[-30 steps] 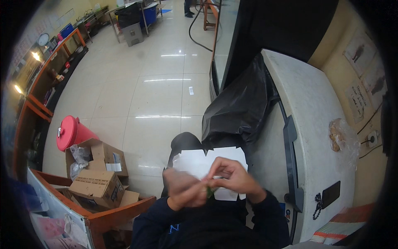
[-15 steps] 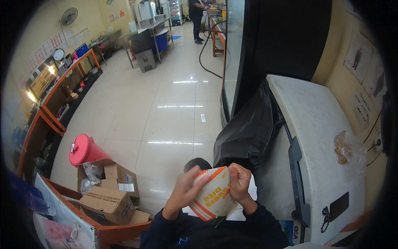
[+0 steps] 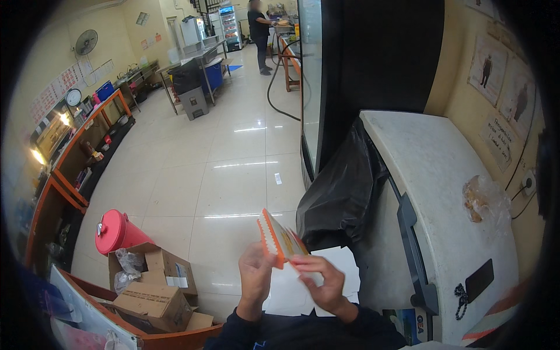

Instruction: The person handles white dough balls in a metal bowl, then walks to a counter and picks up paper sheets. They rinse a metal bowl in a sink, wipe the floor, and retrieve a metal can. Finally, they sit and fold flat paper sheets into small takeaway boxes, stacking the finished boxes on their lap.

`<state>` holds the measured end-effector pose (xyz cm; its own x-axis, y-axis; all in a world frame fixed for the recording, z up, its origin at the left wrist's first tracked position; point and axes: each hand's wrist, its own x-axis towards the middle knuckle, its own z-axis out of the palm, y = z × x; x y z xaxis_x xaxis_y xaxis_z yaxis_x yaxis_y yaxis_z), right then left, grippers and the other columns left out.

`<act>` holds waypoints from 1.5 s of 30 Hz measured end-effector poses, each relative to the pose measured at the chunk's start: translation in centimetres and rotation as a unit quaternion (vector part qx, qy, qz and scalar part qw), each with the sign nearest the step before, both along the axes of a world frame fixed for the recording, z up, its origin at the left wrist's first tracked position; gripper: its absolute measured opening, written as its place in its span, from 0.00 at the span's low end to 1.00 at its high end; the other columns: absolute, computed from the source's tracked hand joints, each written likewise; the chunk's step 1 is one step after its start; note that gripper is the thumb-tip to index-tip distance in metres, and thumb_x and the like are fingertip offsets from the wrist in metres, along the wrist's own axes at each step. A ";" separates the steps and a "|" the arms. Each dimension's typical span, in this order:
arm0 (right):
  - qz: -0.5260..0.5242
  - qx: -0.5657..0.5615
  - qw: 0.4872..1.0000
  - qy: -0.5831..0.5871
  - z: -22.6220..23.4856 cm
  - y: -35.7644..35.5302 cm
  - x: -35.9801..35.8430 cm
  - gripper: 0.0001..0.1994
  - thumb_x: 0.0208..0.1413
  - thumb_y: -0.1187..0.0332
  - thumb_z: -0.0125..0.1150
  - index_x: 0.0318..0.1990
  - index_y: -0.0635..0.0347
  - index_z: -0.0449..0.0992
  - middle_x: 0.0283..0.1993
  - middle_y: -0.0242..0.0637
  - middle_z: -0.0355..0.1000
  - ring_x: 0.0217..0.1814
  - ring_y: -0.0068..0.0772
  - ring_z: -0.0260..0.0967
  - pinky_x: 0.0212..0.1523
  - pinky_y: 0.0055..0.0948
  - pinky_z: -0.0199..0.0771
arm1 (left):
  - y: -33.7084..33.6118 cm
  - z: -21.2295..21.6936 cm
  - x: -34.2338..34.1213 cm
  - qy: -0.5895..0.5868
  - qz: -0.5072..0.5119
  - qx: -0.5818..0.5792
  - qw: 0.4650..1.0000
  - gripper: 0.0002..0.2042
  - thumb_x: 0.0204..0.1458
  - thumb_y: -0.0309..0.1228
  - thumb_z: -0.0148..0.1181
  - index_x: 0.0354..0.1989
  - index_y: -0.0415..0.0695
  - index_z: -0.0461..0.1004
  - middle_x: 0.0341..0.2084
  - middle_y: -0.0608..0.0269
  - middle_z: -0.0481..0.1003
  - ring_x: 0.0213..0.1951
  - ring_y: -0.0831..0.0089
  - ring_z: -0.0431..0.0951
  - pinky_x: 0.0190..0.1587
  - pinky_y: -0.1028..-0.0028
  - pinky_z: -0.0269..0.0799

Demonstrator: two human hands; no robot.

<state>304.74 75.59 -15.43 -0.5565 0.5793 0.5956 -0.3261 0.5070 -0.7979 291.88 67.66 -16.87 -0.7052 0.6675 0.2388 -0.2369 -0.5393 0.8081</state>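
Note:
My left hand (image 3: 255, 274) pinches one edge of a printed paperboard food carton (image 3: 284, 238), white with orange scalloped borders and yellow markings. The carton is tilted up and seen nearly edge-on, with its layers slightly parted at the top. My right hand (image 3: 322, 281) grips its lower right corner, fingers bent over the board. Below both hands, white flat sheets (image 3: 286, 291) lie across my lap, overlapping one another. Whether these are more cartons turned face down, I cannot tell.
At right stands a white-topped chest (image 3: 434, 163) bearing a phone (image 3: 479, 282), beads (image 3: 461, 301) and a plastic bag (image 3: 484, 201). Black sheeting (image 3: 338, 186) hangs beside it. Cardboard boxes (image 3: 153, 298) and a pink lidded bin (image 3: 121, 232) are at left. Another person (image 3: 258, 35) stands far off.
The carton has turned from showing its printed face to nearly edge-on and has risen. My right hand has shifted from its upper edge to its lower corner. More white sheets show on my lap.

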 end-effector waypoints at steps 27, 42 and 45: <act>-0.168 0.132 0.971 0.107 1.9 1.5 2.5 0.09 0.35 0.79 0.67 0.25 0.59 0.73 0.32 0.36 0.70 0.35 0.34 0.72 0.38 0.29 0.75 | 1.0 3.8 4.8 0.267 0.099 -0.036 0.958 0.09 0.39 0.11 0.62 0.29 0.37 0.77 0.28 0.56 0.76 0.34 0.72 0.76 0.35 0.76 0.71; -0.157 0.079 0.982 0.062 0.9 2.0 3.7 0.20 0.51 0.80 0.54 0.54 0.72 0.65 0.59 0.50 0.56 0.61 0.48 0.58 0.57 0.36 0.64 | 5.1 2.9 8.3 0.247 0.133 -0.083 0.956 0.05 0.48 0.23 0.62 0.31 0.36 0.73 0.36 0.57 0.72 0.35 0.73 0.74 0.38 0.78 0.69; -0.114 0.019 0.990 0.083 -0.1 2.6 4.1 0.22 0.53 0.78 0.55 0.56 0.71 0.62 0.60 0.53 0.54 0.62 0.50 0.57 0.59 0.37 0.62 | 6.3 2.2 8.7 0.253 0.159 -0.096 0.950 0.05 0.49 0.21 0.60 0.32 0.36 0.70 0.36 0.56 0.72 0.33 0.73 0.75 0.36 0.78 0.70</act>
